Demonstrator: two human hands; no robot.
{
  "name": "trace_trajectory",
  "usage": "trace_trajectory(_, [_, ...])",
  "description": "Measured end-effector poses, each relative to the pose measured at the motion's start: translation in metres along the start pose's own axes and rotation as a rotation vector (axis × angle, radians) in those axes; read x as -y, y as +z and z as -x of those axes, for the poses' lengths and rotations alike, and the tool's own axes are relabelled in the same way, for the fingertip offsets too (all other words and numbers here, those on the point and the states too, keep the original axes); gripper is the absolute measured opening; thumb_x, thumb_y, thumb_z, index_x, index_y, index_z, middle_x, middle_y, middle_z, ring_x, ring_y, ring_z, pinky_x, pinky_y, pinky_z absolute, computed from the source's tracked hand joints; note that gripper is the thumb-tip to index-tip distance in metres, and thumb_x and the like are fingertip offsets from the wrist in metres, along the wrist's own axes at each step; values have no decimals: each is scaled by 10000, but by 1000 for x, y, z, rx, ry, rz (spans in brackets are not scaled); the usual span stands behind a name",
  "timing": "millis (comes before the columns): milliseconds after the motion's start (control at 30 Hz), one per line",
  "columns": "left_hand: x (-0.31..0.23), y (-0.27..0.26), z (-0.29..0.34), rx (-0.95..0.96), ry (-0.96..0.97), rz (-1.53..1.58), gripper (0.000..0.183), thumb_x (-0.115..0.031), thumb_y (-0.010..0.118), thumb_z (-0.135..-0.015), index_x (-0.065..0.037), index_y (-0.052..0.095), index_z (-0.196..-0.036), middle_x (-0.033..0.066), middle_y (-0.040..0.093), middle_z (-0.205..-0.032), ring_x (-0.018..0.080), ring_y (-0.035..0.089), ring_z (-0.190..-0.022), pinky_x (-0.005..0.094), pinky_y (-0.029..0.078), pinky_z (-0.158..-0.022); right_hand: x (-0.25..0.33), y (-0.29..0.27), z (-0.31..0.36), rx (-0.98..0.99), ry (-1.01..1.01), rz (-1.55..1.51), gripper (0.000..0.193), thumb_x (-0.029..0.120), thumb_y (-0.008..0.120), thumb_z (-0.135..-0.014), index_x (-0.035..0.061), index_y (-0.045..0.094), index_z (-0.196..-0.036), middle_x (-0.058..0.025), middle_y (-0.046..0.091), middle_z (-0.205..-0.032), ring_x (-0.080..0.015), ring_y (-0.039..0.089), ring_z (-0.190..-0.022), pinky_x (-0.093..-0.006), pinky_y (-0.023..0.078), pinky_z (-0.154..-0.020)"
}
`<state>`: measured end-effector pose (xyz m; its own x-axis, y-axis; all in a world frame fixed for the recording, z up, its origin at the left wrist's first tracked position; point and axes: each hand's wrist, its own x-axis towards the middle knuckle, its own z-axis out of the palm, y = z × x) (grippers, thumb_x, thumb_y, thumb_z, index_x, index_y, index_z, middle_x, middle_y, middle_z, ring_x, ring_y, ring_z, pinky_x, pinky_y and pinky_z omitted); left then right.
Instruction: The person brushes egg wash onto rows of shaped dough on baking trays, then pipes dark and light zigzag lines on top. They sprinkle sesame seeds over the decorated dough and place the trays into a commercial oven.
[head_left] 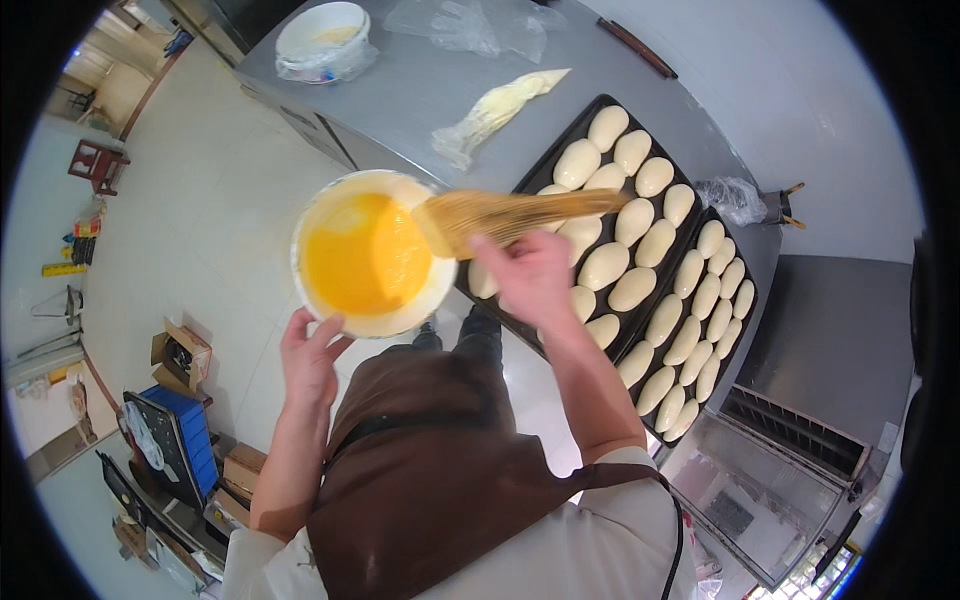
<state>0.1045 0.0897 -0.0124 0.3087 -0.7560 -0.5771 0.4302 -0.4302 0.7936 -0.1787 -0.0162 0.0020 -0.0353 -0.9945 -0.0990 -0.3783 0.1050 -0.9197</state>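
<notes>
My left hand (312,355) grips the near rim of a white bowl (440,288), thumb over the edge. Yellow liquid (345,265) that looks like beaten egg fills much of it. In my right hand (532,275) is a wide, flat wooden pastry brush (500,212). Its pale bristle end sits over the bowl's right side; whether it touches the liquid I cannot tell. Beneath and beyond this hand lie oval dough pieces (605,267) in rows on a dark tray, and more dough pieces (684,340) fill a second tray to the right.
Both trays rest on a grey metal table (420,110). On it are a piping bag (495,115), a white tub (322,40) wrapped in plastic, and a clear plastic bag (470,25). Oven-like equipment with a glass door (760,490) stands at the lower right. Boxes (180,358) line the left wall.
</notes>
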Motion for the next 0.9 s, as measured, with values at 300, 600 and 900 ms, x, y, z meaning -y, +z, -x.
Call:
trace_trajectory(300, [-5,28,2,161,70,-25,189,-40,738,-920,-75,573,-1007,99,707,-1058,220,717,-974,414,614,-882,25,16,52,-240,-301,-103,240,212,783,-894,-4,706,-965,-122,701,-759,-235,653,-640,-333,528,-619])
trace_trajectory(600, [6,49,9,194,-54,-34,203,-48,746,-916,-91,564,-994,62,708,-1067,184,685,-1022,391,593,-894,-60,-6,61,-236,498,-1216,219,209,700,-994,69,657,-1157,-28,733,-942,-136,659,-719,-262,533,-635])
trace_trajectory(900, [8,43,7,227,-106,64,174,-154,722,-915,-155,563,-987,14,685,-1064,199,640,-1081,453,488,-1005,-174,-90,76,-193,474,-428,180,160,752,-937,1,719,-1015,-30,718,-830,-128,645,-639,-260,475,-565])
